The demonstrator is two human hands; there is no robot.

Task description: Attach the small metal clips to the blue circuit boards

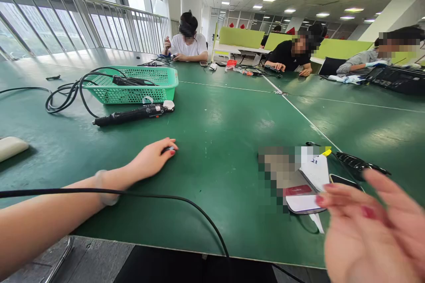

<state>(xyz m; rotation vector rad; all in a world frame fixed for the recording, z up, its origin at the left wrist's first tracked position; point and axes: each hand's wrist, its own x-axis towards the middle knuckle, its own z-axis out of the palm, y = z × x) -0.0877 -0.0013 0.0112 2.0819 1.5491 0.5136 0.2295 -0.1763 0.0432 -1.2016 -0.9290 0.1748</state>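
Observation:
My left hand (154, 157) rests on the green table (212, 141) with its fingers curled together. A small greyish object (170, 148) peeks out between its thumb and fingers, too little of it showing to name. Raised at the lower right, close to the camera, my right hand (372, 225) is slightly blurred, its fingers bent and apart with nothing visible in them. Just left of it lies a phone (300, 205) with a white and red surface, partly blurred out. A white paper piece (315, 172) with handwriting and a yellow tab is beside the phone.
A green plastic basket (133, 93) holds black cabled tools. A black electric screwdriver (131, 115) lies before it. A black cable (172, 196) crosses over my left forearm. A black hair clip (360, 163) lies at right. Several people sit at the far side.

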